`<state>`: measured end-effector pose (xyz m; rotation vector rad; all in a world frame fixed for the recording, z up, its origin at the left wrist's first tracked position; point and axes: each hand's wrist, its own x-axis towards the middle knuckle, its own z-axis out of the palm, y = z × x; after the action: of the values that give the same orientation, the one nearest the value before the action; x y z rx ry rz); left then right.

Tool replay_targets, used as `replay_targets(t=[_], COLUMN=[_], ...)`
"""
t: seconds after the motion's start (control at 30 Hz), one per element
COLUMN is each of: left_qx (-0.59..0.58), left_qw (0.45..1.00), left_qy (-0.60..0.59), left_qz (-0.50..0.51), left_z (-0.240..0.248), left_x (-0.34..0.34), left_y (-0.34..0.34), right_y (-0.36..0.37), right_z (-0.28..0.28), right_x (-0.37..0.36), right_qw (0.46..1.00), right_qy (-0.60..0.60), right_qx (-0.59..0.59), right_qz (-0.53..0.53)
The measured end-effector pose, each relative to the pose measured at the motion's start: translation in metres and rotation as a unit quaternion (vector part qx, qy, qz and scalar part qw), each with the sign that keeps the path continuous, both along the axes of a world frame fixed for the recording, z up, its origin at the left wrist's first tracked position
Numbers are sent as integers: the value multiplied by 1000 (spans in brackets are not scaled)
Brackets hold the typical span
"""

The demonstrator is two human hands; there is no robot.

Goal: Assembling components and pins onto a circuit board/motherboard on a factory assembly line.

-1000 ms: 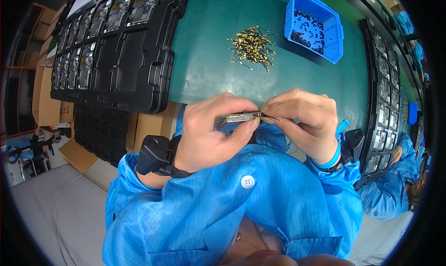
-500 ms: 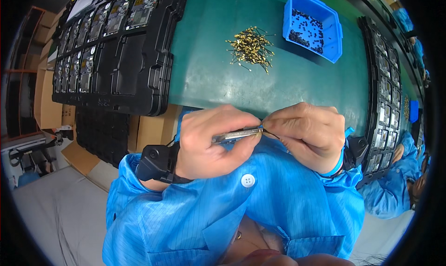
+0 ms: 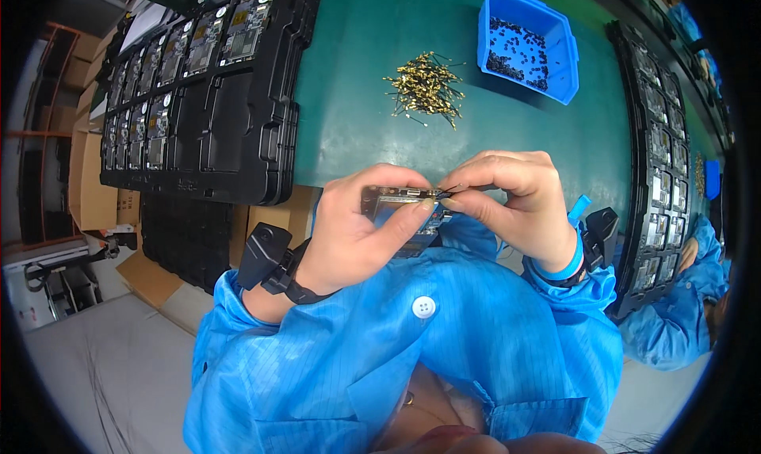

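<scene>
My left hand (image 3: 349,232) grips a small circuit board (image 3: 385,211) by its edges, fingers behind and thumb across the front. The board is tilted, with its component face partly showing. At its right corner my right hand (image 3: 519,204) pinches a thin dark cable (image 3: 449,191) between thumb and index finger. The cable's end is close to the board's corner; whether it is attached I cannot tell. Farther off on the green mat lies a loose pile of short cables with gold-coloured parts (image 3: 426,88).
A blue bin (image 3: 566,58) with small black parts stands at the far right. Black trays of circuit boards flank the green mat (image 3: 349,137): the left tray (image 3: 273,129) and the right tray (image 3: 634,169). Another person's blue sleeve (image 3: 666,327) is at right.
The board has turned from nearly edge-on to show more of its face. Both hands have shifted slightly away from my body, and the right hand's fingers have moved along the board's corner.
</scene>
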<state>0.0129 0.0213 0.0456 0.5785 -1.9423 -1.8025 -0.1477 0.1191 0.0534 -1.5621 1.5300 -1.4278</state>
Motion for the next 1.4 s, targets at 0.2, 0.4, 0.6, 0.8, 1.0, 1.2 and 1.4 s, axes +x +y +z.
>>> replay_targets(t=[0.2,0.4,0.6,0.8,1.0,1.2,1.4], left_qx=[-15,-62,-77,-84,-126,-134,-144], left_qw=[1000,998,997,995,991,989,988], left_qy=[17,25,28,45,50,60,58], left_qz=[2,-3,-2,0,-2,7,3], left_z=[-2,-2,0,0,2,1,2], left_x=[-1,-1,0,-1,-2,-1,-2], left_y=[0,-1,-1,-1,-2,-1,-2], right_y=[2,1,0,0,1,1,2], right_z=[7,11,8,9,10,15,14], right_x=[-2,0,3,2,3,3,4], right_qw=[998,998,998,998,997,997,997], right_qy=[17,52,61,68,74,72,76], right_qx=[48,38,-9,-9,-12,7,-6], right_qz=[23,11,-8,-2,-5,6,-3])
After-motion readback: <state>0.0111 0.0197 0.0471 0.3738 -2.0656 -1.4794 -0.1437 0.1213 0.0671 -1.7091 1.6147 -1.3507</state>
